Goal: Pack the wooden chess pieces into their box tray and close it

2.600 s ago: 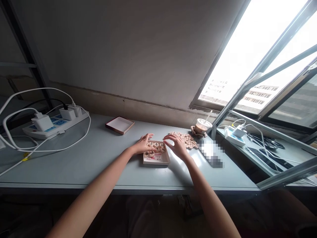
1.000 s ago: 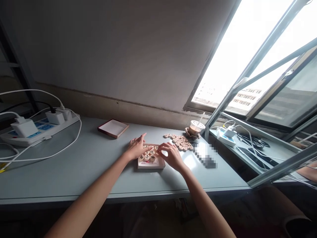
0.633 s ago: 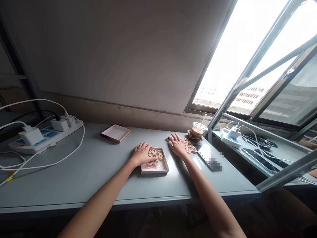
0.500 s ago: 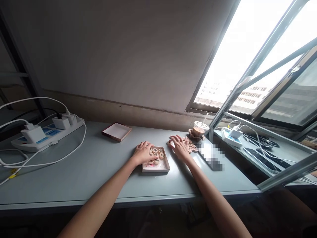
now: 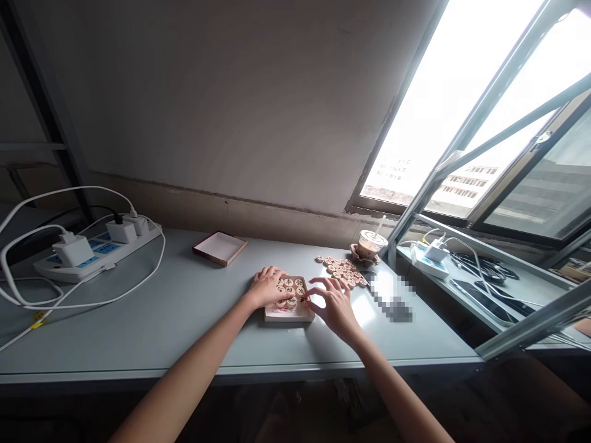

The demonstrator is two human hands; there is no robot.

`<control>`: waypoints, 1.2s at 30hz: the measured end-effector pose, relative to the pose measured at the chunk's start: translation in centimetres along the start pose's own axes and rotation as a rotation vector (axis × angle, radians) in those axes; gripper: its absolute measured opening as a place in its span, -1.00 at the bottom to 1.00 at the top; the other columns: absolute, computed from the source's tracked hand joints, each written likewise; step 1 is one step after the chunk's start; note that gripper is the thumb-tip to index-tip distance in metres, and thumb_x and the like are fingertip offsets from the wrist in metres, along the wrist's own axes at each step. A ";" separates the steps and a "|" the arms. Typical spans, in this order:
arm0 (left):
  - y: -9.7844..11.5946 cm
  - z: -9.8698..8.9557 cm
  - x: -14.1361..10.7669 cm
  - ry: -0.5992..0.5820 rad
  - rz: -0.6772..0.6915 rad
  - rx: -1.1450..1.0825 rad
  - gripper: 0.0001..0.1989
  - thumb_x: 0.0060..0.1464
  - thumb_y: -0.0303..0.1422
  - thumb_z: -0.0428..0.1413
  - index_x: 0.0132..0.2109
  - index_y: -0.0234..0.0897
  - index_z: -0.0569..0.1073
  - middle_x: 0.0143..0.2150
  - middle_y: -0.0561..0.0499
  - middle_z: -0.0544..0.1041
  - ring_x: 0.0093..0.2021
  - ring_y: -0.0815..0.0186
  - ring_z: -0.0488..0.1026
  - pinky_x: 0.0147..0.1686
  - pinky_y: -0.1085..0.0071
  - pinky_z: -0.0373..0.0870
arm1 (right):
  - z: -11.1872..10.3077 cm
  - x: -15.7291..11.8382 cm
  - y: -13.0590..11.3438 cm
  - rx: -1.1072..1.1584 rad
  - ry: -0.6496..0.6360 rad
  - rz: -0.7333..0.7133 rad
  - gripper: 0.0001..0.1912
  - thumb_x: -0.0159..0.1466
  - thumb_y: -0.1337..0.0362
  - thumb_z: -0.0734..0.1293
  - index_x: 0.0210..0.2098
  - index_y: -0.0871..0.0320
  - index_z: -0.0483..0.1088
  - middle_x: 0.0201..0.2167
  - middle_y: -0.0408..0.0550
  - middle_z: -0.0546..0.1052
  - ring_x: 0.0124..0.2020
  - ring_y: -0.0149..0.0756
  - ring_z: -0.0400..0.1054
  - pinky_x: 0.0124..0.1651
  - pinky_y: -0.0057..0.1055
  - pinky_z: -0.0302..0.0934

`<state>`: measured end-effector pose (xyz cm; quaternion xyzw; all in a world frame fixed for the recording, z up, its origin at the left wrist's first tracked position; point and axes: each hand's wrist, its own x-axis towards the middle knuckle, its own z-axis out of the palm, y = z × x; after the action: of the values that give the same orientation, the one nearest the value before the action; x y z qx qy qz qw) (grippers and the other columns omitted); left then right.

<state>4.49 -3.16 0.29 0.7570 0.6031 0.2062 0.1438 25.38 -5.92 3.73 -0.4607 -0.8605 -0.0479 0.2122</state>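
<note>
While the bare left hand (image 5: 268,288) lies across the left side of a shallow, square, white cardboard box (image 5: 289,319), its fingers are bent and its thumb stretches over the contents; how firmly they press or hold cannot be made out. In the head view, round pale-wooden pieces with black characters (image 5: 289,289) sit inside the box, just right of the left fingers, which hide part of them. The bare right hand (image 5: 336,304) arches over the box's right edge, thumb and forefinger curved with a gap between them; one round wooden piece (image 5: 303,299) lies right at their tips, though whether it is pinched is unclear.

Beyond the right fingers, a cluster of loose round wooden pieces (image 5: 342,269) is spread on the grey-blue tabletop (image 5: 115,335). Farther past them, a clear plastic cup of brown drink with a straw (image 5: 370,242) sits in a brown moulded holder (image 5: 362,256), close to the cluster. To the right of the right fingers lies a flat object, blurred by pixels (image 5: 392,296). Beyond the left fingers and to their left rests a shallow square tray, dark red outside and white inside (image 5: 221,247). Well left of them is a white power strip with blue sockets (image 5: 105,248); far to the right, a slanted grey metal post (image 5: 427,194) rises.
</note>
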 end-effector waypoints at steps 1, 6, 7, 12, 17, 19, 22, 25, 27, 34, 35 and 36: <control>0.0 0.0 0.0 -0.002 0.000 0.000 -0.39 -0.10 0.09 0.05 0.08 -0.06 0.30 0.13 -0.02 0.26 0.15 0.07 0.16 0.13 0.15 0.11 | 0.0 0.0 -0.3 0.001 -0.002 0.011 -0.88 0.22 0.18 0.29 -0.37 -0.04 0.48 -0.05 -0.12 0.43 0.02 -0.10 0.21 0.13 0.12 -0.14; 0.2 -0.1 -0.1 -0.006 -0.003 0.004 -0.37 -0.10 0.09 0.05 0.08 -0.09 0.29 0.13 -0.03 0.27 0.15 0.09 0.15 0.13 0.17 0.11 | 0.0 -0.2 -1.1 -0.019 -0.006 0.026 -0.92 0.19 0.24 0.32 -0.40 -0.01 0.48 -0.08 -0.14 0.45 -0.01 -0.11 0.24 0.12 0.10 -0.13; 0.2 -0.2 -0.1 -0.006 -0.003 0.004 -0.37 -0.10 0.09 0.05 0.08 -0.09 0.29 0.13 -0.03 0.27 0.15 0.09 0.15 0.14 0.18 0.11 | -0.1 -0.3 -1.3 -0.035 0.007 0.028 -0.93 0.18 0.25 0.33 -0.41 -0.01 0.47 -0.08 -0.14 0.46 -0.01 -0.11 0.24 0.13 0.10 -0.15; 0.3 -0.3 -0.2 -0.014 -0.009 -0.003 -0.38 -0.09 0.09 0.04 0.08 -0.07 0.29 0.14 -0.03 0.26 0.16 0.07 0.14 0.14 0.17 0.10 | -0.2 -0.3 -2.0 -0.123 0.014 0.012 -0.92 0.15 0.30 0.37 -0.33 0.00 0.47 -0.17 -0.16 0.50 -0.05 -0.14 0.27 0.15 0.02 -0.16; 0.3 -0.4 -0.3 -0.025 -0.018 -0.003 -0.39 -0.08 0.08 0.03 0.08 -0.08 0.29 0.14 -0.03 0.26 0.16 0.08 0.14 0.13 0.16 0.10 | -0.5 0.0 -1.9 -0.178 -0.015 -0.020 -0.95 0.17 0.26 0.35 -0.41 0.02 0.47 -0.24 -0.17 0.52 -0.11 -0.18 0.29 0.14 -0.03 -0.13; 0.3 -0.4 -0.2 -0.023 -0.018 0.000 -0.40 -0.09 0.08 0.03 0.08 -0.07 0.30 0.14 -0.02 0.26 0.16 0.08 0.14 0.13 0.17 0.10 | -0.6 -0.1 -2.0 -0.197 -0.012 -0.021 -0.93 0.19 0.27 0.34 -0.41 0.02 0.48 -0.24 -0.16 0.52 -0.11 -0.18 0.30 0.13 -0.03 -0.12; 0.2 -0.2 -0.1 -0.020 -0.016 0.002 -0.40 -0.09 0.09 0.03 0.07 -0.06 0.31 0.13 -0.01 0.27 0.16 0.08 0.14 0.13 0.17 0.11 | -0.7 -0.3 -2.3 -0.205 -0.007 -0.026 -0.86 0.22 0.28 0.30 -0.42 0.01 0.50 -0.24 -0.17 0.53 -0.11 -0.19 0.30 0.14 -0.03 -0.14; 0.2 -0.1 -0.1 -0.019 -0.008 0.000 -0.39 -0.09 0.09 0.04 0.07 -0.08 0.31 0.13 -0.02 0.28 0.16 0.08 0.15 0.13 0.17 0.11 | -0.6 -0.5 -2.3 -0.180 0.009 -0.045 -0.79 0.25 0.29 0.25 -0.45 0.01 0.50 -0.24 -0.17 0.52 -0.12 -0.22 0.30 0.14 -0.04 -0.13; 0.1 -0.1 0.0 0.003 -0.001 -0.026 -0.45 -0.02 0.05 0.00 0.06 -0.10 0.33 0.12 -0.03 0.30 0.14 0.11 0.18 0.12 0.20 0.13 | -0.4 -0.3 -1.4 -0.177 0.082 -0.012 -0.76 0.27 0.27 0.21 -0.41 0.02 0.51 -0.19 -0.15 0.51 -0.11 -0.23 0.30 0.12 -0.08 -0.09; -2.5 -0.9 0.6 0.228 -0.087 -0.072 -0.73 0.12 -0.21 -0.05 -0.15 -0.17 0.48 -0.05 -0.03 0.44 0.01 0.16 0.30 0.01 0.26 0.23 | 2.2 1.8 6.9 -0.301 0.124 0.301 -0.63 0.29 0.20 0.13 0.04 0.11 0.35 0.12 0.07 0.32 0.10 -0.05 0.16 0.04 -0.05 0.02; -2.9 -0.9 0.6 0.235 -0.093 -0.069 -0.74 0.11 -0.23 -0.04 -0.18 -0.16 0.49 -0.06 -0.03 0.44 0.00 0.16 0.30 0.01 0.26 0.24 | 2.6 1.9 7.6 -0.306 0.062 0.319 -0.61 0.29 0.18 0.14 0.06 0.11 0.33 0.14 0.08 0.29 0.12 -0.03 0.13 0.06 -0.02 0.00; -3.2 -1.0 0.7 0.234 -0.096 -0.069 -0.75 0.10 -0.24 -0.03 -0.20 -0.16 0.50 -0.07 -0.02 0.45 0.00 0.16 0.30 0.01 0.27 0.24 | 2.8 1.9 8.0 -0.310 0.018 0.316 -0.61 0.28 0.17 0.14 0.05 0.11 0.33 0.15 0.07 0.28 0.15 -0.03 0.11 0.08 0.00 -0.04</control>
<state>1.37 -1.76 -0.26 0.6928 0.6437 0.3065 0.1080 30.09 0.92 1.06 -0.6165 -0.7580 -0.1501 0.1514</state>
